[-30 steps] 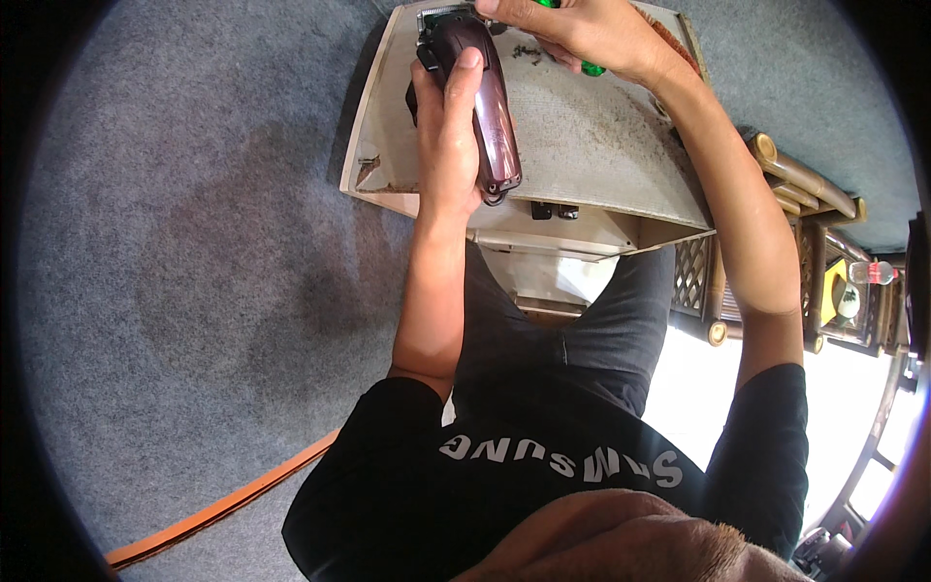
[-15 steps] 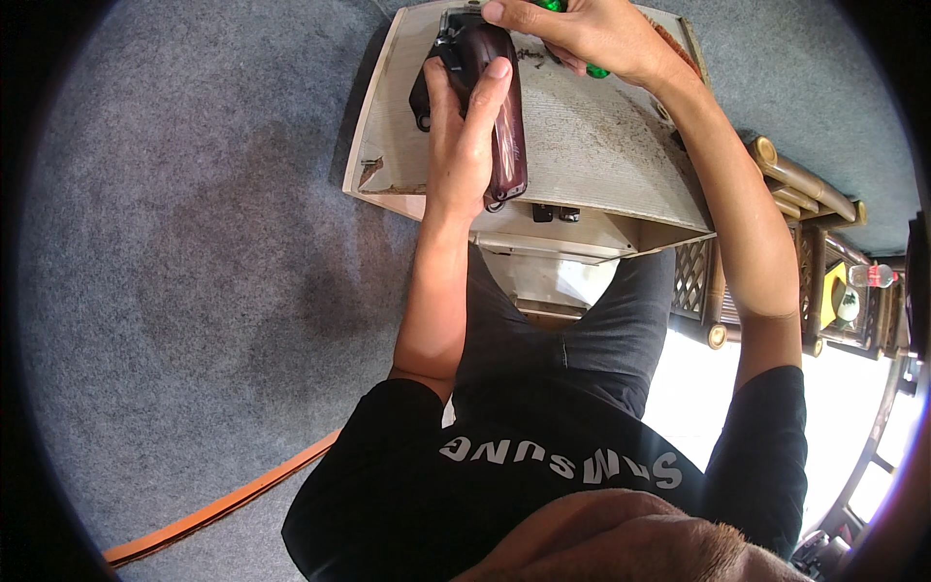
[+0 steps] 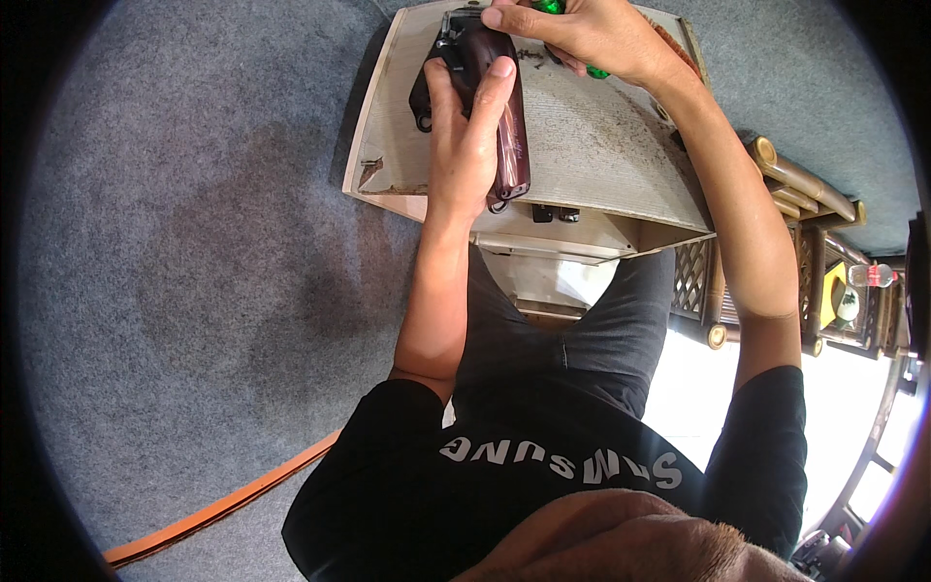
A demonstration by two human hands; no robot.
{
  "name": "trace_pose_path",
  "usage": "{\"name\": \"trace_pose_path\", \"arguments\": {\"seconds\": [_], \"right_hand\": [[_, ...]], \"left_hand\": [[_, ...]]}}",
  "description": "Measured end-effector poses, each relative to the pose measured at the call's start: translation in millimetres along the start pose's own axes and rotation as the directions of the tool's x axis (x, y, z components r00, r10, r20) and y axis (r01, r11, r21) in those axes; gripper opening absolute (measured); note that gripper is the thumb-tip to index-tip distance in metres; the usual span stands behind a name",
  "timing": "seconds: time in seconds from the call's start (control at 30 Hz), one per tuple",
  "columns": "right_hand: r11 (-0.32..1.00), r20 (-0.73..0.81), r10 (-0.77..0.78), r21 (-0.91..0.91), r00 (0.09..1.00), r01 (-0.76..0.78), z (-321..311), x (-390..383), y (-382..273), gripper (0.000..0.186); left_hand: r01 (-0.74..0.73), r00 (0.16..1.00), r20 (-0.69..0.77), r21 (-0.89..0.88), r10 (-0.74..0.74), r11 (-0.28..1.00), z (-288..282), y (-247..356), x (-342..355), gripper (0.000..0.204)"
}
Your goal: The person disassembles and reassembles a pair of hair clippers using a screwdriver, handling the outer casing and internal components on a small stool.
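A dark red hair clipper [image 3: 511,145] is gripped in my left hand [image 3: 462,145], its clear-and-metal blade end pointing away from me. My left thumb lies along its body and the fingers wrap underneath. At the blade end, the thumb tip of my right hand [image 3: 596,37] touches the clipper's corner. Curled right fingers are around a green translucent tool handle [image 3: 597,73]; most of it is hidden by the hand, so its kind is unclear. Beside the clipper's left side is a black piece with a small loop [image 3: 423,122], partly covered by my left hand.
A worn pale wooden cabinet [image 3: 592,145] stands before me, with dark clippings scattered on its top. Small black items [image 3: 555,213] lie in its open front. To the right are bamboo furniture [image 3: 805,184] and a plastic bottle [image 3: 873,275]. An orange strip [image 3: 223,504] crosses the grey carpet.
The clipper's near end has swung very slightly to the right and rolled a little in my left hand. My right hand stays almost still at the blade end.
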State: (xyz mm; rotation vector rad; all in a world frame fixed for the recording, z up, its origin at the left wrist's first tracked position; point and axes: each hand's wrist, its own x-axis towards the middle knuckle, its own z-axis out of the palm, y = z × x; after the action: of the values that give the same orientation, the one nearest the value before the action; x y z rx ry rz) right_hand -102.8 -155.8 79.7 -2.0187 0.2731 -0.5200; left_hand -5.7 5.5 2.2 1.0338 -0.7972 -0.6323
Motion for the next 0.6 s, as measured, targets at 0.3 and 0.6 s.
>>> {"name": "trace_pose_path", "arguments": {"seconds": [0.3, 0.6], "right_hand": [[0.999, -0.008, -0.024, -0.024, 1.000, 0.024, 0.0, -1.1, 1.0, 0.029], [1.000, 0.009, -0.003, -0.027, 1.000, 0.003, 0.1, -0.9, -2.3, 0.029]], "left_hand": [[0.002, 1.000, 0.005, 0.005, -0.002, 1.000, -2.0, -2.6, 0.5, 0.051], [0.014, 1.000, 0.001, 0.050, -0.014, 0.999, -4.6, -1.0, -0.6, 0.054]]}}
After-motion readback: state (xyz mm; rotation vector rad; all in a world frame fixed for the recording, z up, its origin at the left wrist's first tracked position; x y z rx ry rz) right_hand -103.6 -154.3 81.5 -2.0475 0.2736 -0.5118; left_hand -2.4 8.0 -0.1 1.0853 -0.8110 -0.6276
